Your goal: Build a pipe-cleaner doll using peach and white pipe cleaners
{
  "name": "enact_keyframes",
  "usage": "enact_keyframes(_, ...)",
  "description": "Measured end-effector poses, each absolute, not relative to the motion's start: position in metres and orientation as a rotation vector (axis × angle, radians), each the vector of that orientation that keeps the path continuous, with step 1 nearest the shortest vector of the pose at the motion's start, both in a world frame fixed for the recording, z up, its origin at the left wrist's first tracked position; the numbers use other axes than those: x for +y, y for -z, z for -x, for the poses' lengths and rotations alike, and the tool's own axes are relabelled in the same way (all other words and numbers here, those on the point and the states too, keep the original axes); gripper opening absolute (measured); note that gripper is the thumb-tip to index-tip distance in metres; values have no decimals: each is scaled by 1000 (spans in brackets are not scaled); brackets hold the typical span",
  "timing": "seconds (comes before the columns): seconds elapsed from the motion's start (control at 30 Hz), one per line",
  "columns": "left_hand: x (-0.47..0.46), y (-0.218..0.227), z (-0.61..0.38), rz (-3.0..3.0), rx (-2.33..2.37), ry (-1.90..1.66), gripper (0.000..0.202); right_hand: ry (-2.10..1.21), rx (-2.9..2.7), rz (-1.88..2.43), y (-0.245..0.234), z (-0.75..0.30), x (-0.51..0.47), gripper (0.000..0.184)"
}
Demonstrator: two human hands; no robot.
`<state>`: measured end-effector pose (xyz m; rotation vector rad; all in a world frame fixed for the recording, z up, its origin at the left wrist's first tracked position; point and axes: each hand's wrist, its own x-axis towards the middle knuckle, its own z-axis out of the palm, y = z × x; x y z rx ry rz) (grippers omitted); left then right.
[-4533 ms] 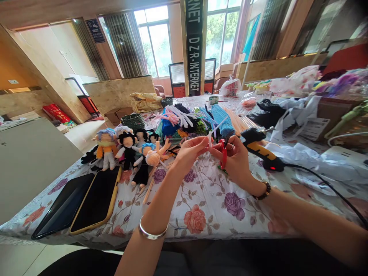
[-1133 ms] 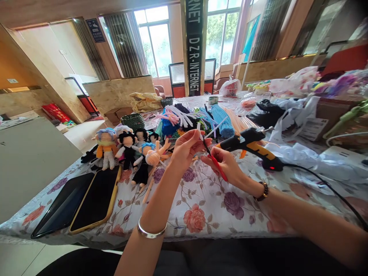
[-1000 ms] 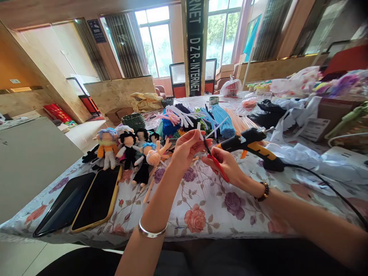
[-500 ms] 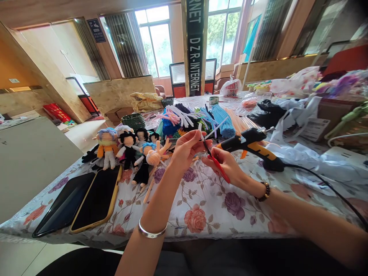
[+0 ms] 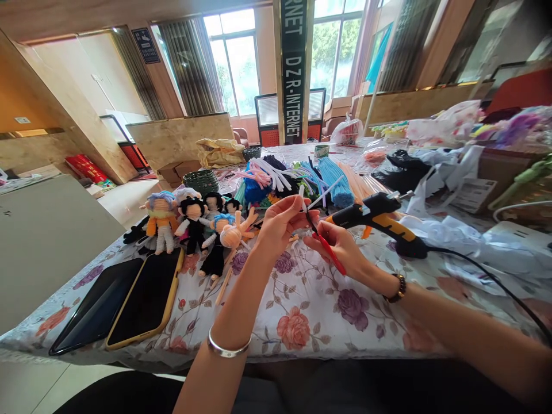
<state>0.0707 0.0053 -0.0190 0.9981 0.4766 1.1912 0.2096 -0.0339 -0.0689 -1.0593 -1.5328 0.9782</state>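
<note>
Evidently left hand (image 5: pixel 279 221) pinches white strip (image 5: pixel 301 194) between thumb and fingers, up off table (image 5: pixel 267 310), likely steadying it near blades. Right hand (image 5: pixel 342 244): grip wrapped round red-handled scissors (image 5: pixel 331 253), contact with strip unclear. Glue gun (image 5: pixel 375 215) alongside, presumably for reach.

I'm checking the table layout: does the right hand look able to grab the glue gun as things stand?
Probably, with a catch: the glue gun is just beyond the right hand with nothing visible between, but that hand holds red-handled scissors, likely needing to be set down first.
</note>
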Motion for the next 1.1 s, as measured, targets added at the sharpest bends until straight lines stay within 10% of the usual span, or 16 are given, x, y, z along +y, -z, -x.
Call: enact_keyframes(1.1,6,21,-72,-1029,444,-1208,20,-870,-1530,1121,66,-210,-35,51)
